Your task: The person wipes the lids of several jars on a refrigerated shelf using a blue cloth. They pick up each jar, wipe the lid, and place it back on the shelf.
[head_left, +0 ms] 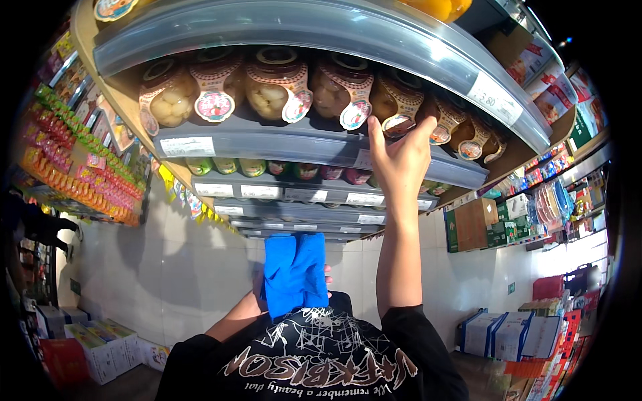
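My right hand (404, 155) reaches up to the shelf, its thumb and fingers on either side of a jar of preserved fruit (394, 100). The lower part of that jar is partly hidden by the hand. To its left stands a row of similar glass jars (271, 90) with pale fruit and paper collars; more jars (471, 137) stand to its right. Close to my chest, my left hand (259, 297) holds a folded blue cloth (294, 271). The cloth covers most of that hand, with a few fingertips showing at its right edge.
A grey shelf edge (267, 148) with price tags runs below the jars, and another clear strip (281, 25) curves above them. Lower shelves hold small jars (251, 167). Hanging snack packets (80, 170) are at the left; stacked cartons (511, 334) stand on the floor at right.
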The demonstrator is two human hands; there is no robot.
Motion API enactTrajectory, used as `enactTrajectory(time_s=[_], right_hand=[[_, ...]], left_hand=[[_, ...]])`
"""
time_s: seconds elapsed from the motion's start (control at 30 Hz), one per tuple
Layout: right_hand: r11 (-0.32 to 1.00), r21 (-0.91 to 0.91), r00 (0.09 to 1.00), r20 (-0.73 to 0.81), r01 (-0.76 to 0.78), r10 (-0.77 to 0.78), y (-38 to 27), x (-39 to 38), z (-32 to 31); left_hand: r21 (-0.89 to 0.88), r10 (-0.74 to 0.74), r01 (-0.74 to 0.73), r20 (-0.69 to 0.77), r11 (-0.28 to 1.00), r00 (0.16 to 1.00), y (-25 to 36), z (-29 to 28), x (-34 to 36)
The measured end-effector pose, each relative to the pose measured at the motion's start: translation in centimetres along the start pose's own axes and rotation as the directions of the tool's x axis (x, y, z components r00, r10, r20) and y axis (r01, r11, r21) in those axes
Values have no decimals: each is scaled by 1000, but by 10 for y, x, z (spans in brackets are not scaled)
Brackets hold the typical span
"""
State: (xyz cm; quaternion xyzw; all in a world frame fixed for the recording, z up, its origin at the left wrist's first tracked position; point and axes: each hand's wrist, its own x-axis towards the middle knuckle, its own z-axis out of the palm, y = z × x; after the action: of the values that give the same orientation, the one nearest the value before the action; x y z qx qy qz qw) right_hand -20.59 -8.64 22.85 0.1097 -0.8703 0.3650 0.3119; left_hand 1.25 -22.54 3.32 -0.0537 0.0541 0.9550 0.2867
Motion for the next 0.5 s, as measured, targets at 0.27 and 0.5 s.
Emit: enactTrajectory(time_s=[0.27, 0.5], right_hand=[[990, -136, 996, -86, -37, 25, 9, 18, 14], [974, 173, 960, -262, 143, -95, 8, 2, 10]], left_hand=[[-108, 19, -3, 144, 994, 989, 3, -9, -5], [-94, 38, -27, 114, 995, 993, 3, -12, -8]])
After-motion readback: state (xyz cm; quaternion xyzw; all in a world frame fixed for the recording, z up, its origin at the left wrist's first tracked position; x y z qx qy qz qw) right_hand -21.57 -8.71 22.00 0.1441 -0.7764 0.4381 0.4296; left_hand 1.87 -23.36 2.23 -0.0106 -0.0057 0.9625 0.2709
